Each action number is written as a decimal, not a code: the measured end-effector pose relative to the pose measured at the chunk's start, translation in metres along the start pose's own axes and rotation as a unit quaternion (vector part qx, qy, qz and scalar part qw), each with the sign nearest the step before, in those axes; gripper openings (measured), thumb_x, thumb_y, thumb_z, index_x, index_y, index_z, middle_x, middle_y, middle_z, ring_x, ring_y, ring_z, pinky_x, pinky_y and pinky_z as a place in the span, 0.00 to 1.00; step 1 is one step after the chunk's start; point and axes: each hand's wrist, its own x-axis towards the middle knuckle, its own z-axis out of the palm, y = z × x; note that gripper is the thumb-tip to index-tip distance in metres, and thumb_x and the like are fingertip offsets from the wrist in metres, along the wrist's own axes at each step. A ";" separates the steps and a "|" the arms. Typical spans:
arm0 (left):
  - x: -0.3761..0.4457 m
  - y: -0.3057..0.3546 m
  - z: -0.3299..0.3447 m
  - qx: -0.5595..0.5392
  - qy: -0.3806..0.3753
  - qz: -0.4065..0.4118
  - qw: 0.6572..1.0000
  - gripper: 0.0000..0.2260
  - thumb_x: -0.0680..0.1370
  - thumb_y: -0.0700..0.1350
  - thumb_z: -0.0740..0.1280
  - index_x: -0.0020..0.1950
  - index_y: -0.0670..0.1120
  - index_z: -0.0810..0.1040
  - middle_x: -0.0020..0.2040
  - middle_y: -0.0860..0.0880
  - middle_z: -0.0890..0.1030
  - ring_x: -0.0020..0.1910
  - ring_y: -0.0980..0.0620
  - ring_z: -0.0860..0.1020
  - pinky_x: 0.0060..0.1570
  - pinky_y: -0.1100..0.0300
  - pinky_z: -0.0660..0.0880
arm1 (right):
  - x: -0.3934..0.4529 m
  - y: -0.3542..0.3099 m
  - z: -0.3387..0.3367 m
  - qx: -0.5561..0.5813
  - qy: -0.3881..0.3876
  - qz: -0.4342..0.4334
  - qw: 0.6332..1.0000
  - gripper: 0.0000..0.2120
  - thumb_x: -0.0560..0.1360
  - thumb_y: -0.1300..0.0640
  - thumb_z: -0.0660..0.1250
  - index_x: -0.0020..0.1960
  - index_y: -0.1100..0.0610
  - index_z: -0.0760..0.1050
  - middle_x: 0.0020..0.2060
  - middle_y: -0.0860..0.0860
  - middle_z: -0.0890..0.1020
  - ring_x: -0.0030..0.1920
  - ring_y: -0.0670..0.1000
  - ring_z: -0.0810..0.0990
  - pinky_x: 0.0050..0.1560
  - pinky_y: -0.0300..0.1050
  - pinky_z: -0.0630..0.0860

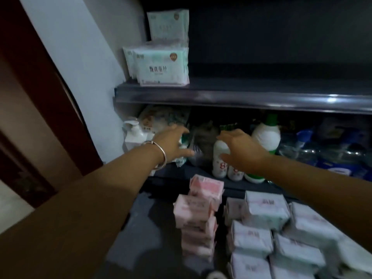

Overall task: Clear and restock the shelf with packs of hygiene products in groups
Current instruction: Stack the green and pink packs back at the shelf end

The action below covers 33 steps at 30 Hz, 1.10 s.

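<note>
Both arms reach toward the lower shelf in the middle of the frame. The left hand (173, 143), with a silver bracelet (161, 156) on its wrist, has its fingers spread wide near a dark blurry bag (203, 143); I cannot tell if it touches the bag. The right hand (241, 150) is also spread wide, in front of a small white bottle (220, 158). It holds nothing.

At the upper left, pale green packs (163, 67) stand on the upper shelf (241, 93), with one more pack behind them. At the bottom of the frame, pink packs (197, 216) lie in a stack. Just to their right lie many white packs (265, 214) in rows. A big white bottle with a green cap (265, 135) stands on the lower shelf, right of the hands. A white pump bottle (133, 133) stands at the left.
</note>
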 end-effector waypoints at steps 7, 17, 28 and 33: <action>-0.015 -0.012 0.075 0.013 -0.195 -0.009 0.981 0.41 0.68 0.55 0.75 0.74 0.47 0.59 0.72 0.46 0.63 0.71 0.46 0.62 0.69 0.52 0.63 | -0.004 0.006 0.083 0.007 -0.152 0.046 0.987 0.29 0.74 0.52 0.69 0.71 0.60 0.63 0.64 0.59 0.74 0.62 0.58 0.74 0.59 0.48 0.73; -0.006 -0.031 0.152 0.084 -0.363 0.020 0.928 0.48 0.62 0.50 0.80 0.74 0.50 0.54 0.68 0.48 0.64 0.67 0.47 0.63 0.68 0.48 0.64 | 0.033 0.025 0.172 0.050 -0.261 0.057 0.962 0.48 0.67 0.47 0.75 0.76 0.55 0.49 0.74 0.55 0.58 0.72 0.58 0.59 0.71 0.51 0.62; 0.002 -0.038 0.142 0.017 -0.362 0.009 0.932 0.38 0.63 0.43 0.78 0.69 0.52 0.63 0.60 0.51 0.71 0.59 0.50 0.71 0.61 0.54 0.71 | 0.040 0.042 0.154 0.200 -0.159 0.133 0.958 0.32 0.66 0.52 0.77 0.65 0.60 0.69 0.60 0.54 0.75 0.55 0.52 0.73 0.50 0.40 0.69; 0.007 -0.022 0.080 -0.024 -0.345 -0.005 0.938 0.33 0.62 0.42 0.78 0.62 0.53 0.69 0.55 0.54 0.76 0.55 0.52 0.75 0.57 0.55 0.75 | 0.028 0.052 0.091 0.310 -0.133 0.167 0.927 0.27 0.66 0.56 0.78 0.59 0.64 0.73 0.55 0.58 0.77 0.57 0.58 0.75 0.50 0.45 0.72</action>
